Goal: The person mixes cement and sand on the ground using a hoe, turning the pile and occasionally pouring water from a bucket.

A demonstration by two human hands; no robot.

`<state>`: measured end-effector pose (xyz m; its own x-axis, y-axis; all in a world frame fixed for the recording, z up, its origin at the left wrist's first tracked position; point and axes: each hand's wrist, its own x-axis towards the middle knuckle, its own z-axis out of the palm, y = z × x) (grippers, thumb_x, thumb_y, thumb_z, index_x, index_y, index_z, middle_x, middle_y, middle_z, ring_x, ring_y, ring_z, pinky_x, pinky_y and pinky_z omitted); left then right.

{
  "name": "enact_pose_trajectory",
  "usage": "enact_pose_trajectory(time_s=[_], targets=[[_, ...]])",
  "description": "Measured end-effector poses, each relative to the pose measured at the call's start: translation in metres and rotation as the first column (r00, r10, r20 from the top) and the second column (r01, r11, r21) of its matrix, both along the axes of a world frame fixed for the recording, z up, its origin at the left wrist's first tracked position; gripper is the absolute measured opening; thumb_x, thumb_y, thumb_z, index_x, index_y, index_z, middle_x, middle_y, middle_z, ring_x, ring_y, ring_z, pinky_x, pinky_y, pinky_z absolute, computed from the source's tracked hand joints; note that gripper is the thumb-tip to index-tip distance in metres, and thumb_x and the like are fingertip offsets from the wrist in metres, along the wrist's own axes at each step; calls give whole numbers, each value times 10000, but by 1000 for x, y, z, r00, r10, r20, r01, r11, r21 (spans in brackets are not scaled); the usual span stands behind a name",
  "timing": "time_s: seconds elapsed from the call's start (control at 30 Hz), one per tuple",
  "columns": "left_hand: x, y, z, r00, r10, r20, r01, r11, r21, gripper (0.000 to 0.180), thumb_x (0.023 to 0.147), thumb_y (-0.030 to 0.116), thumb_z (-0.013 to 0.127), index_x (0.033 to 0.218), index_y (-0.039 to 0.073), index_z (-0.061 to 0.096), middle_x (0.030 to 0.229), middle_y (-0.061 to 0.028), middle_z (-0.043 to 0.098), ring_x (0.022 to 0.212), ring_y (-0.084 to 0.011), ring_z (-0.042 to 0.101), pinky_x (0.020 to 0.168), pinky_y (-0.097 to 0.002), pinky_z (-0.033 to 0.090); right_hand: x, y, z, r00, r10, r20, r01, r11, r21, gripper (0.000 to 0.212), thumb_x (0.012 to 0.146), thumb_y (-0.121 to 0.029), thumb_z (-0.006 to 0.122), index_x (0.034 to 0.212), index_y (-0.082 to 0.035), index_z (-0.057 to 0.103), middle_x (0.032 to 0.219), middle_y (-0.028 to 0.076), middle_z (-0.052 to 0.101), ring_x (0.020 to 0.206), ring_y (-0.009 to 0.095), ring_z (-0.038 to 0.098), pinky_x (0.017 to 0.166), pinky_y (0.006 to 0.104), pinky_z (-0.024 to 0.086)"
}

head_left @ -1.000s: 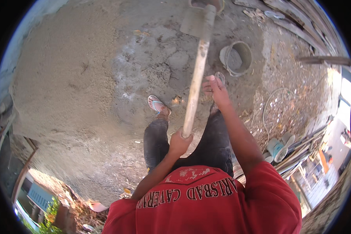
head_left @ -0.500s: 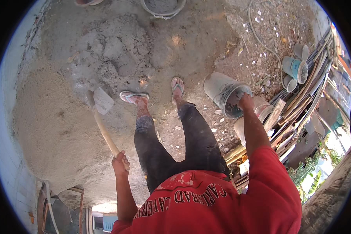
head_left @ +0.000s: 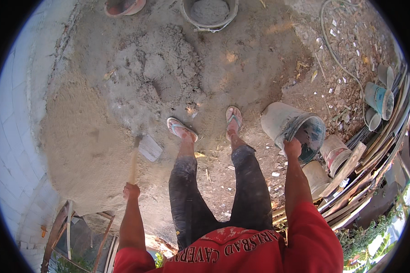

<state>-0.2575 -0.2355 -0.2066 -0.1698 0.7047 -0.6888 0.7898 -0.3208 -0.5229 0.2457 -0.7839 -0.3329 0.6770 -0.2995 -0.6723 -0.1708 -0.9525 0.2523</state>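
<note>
My left hand [head_left: 131,191] grips the top of a wooden handle of a hoe [head_left: 143,149], whose flat blade rests on the sand at my left. My right hand [head_left: 292,148] holds the rim of a dirty grey bucket [head_left: 291,128] tipped on its side at my right. My two feet in sandals [head_left: 182,128] stand on the ground between them. A heap of grey cement mix [head_left: 161,75] lies on the sand pile just ahead of my feet.
A bucket filled with grey powder [head_left: 209,12] stands at the top, a reddish basin [head_left: 123,6] beside it. Stacked planks and rods [head_left: 373,159] with more buckets [head_left: 335,154] line the right. A block wall [head_left: 18,136] runs along the left. A hose [head_left: 332,50] curls at upper right.
The hoe has swung from upright in front of me down to my left side. My right hand left the handle, reached right and took the tipped bucket's rim.
</note>
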Motion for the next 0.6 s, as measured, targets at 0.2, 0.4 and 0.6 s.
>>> enact_pose_trajectory(time_s=[0.2, 0.4, 0.6], targets=[[83, -24, -28, 804, -367, 467, 332, 930, 158, 598, 836, 323, 675, 1325, 14, 523, 1275, -189, 590, 1216, -352, 531, 1028, -427, 409, -5, 10, 118, 906, 414, 90, -399, 761, 512, 308, 785, -264, 701, 1008, -57, 654, 930, 222, 664, 884, 422, 628, 755, 516, 494], [97, -86, -87, 391, 731, 560, -365, 681, -635, 720, 898, 551, 576, 1390, 39, 458, 1435, -160, 472, 1334, -297, 432, 1114, -402, 317, -59, 188, 189, 733, 668, 126, -482, 380, 789, 283, 823, -251, 693, 971, -29, 599, 884, 197, 628, 875, 415, 607, 755, 517, 470], [113, -74, -37, -285, 890, 355, -718, 47, -694, 901, 899, 703, 446, 1508, 64, 266, 1548, -140, 295, 1398, -339, 303, 1138, -485, 224, -84, 344, 219, 635, 769, 74, -335, 187, 924, 335, 840, -288, 698, 1013, -12, 617, 946, 220, 638, 921, 420, 608, 791, 481, 475]])
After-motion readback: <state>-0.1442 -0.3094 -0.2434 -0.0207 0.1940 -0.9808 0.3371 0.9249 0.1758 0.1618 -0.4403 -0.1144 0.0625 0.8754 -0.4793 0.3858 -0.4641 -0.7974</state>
